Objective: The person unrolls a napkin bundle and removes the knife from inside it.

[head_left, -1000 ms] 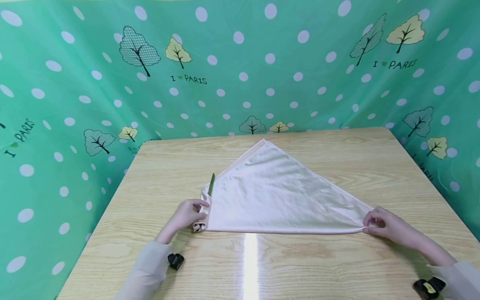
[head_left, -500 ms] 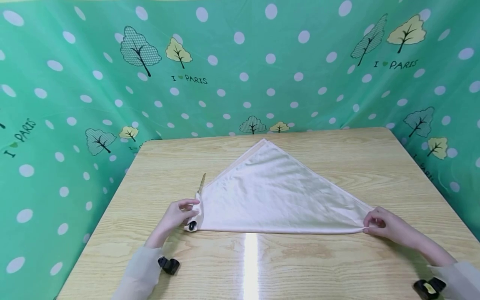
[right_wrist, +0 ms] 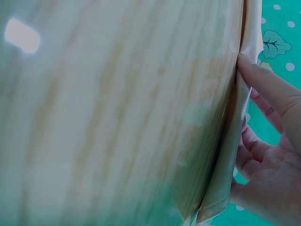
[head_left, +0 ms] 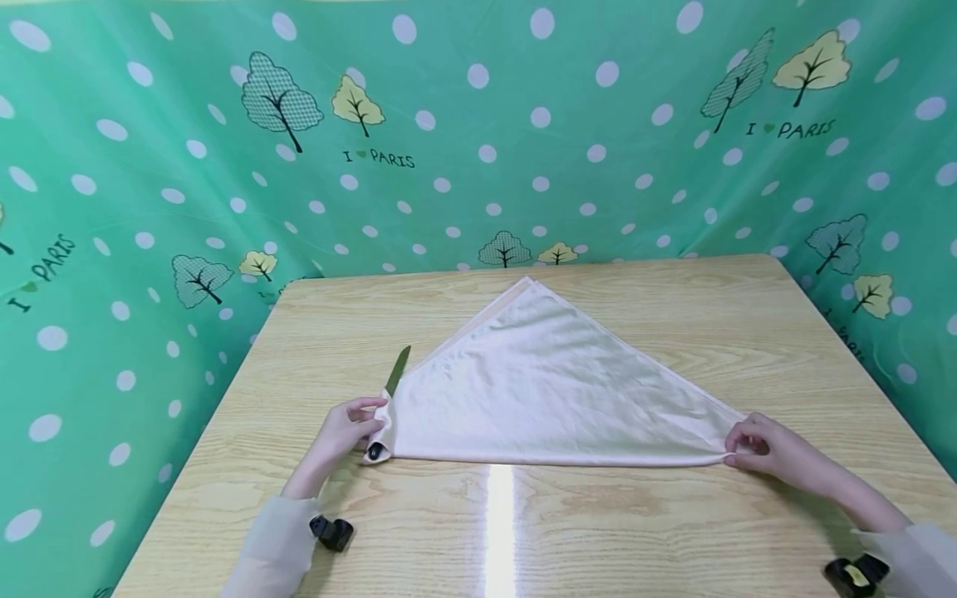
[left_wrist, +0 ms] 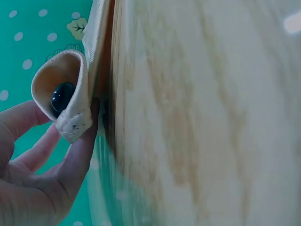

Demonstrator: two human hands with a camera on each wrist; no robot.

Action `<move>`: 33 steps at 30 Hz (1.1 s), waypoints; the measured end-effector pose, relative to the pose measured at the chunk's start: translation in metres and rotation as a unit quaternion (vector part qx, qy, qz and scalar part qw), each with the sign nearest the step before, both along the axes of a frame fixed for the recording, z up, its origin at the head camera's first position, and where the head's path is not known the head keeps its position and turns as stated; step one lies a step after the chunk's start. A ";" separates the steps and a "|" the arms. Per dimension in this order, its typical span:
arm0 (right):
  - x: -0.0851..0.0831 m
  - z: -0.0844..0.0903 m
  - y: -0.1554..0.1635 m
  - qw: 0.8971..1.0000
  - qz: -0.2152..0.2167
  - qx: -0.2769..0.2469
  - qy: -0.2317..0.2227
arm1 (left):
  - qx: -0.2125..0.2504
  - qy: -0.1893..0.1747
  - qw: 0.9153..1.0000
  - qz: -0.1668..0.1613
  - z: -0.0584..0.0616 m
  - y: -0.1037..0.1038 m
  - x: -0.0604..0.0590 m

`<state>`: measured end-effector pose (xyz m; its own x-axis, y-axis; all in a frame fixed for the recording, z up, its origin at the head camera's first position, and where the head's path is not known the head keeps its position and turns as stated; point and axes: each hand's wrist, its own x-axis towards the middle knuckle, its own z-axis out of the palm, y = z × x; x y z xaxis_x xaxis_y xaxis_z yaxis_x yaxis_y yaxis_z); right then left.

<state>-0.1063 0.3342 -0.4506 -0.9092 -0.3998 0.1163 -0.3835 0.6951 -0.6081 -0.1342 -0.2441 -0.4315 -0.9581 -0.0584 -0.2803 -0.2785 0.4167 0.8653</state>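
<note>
A pale pink satin cloth (head_left: pixel 553 390), folded to a triangle, lies on the wooden table with its peak pointing away. Its left end loops round a knife (head_left: pixel 398 372), whose green blade sticks out at the far side. From the near end of that loop peeks the knife's black handle end (left_wrist: pixel 62 96). My left hand (head_left: pixel 340 428) pinches the loop between thumb and fingers, with the knife inside. At the cloth's right corner, my right hand (head_left: pixel 777 453) pinches the near edge with thumb and fingertips. The rest of the handle is hidden in the cloth.
The light wooden table (head_left: pixel 635 523) spreads out under the cloth, with a bright light reflection near its front. A green curtain (head_left: pixel 478 166) with white dots and trees hangs behind and to both sides. Black devices sit at both wrists.
My left hand has moved left with the knife, turning it and unrolling the cloth from several layers to a loose loop, so the handle end shows. The right hand has stayed still.
</note>
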 end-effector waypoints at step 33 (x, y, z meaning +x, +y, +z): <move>-0.001 0.001 0.000 1.000 -0.003 0.011 -0.003 | -0.152 0.178 0.964 -0.127 0.009 -0.006 0.010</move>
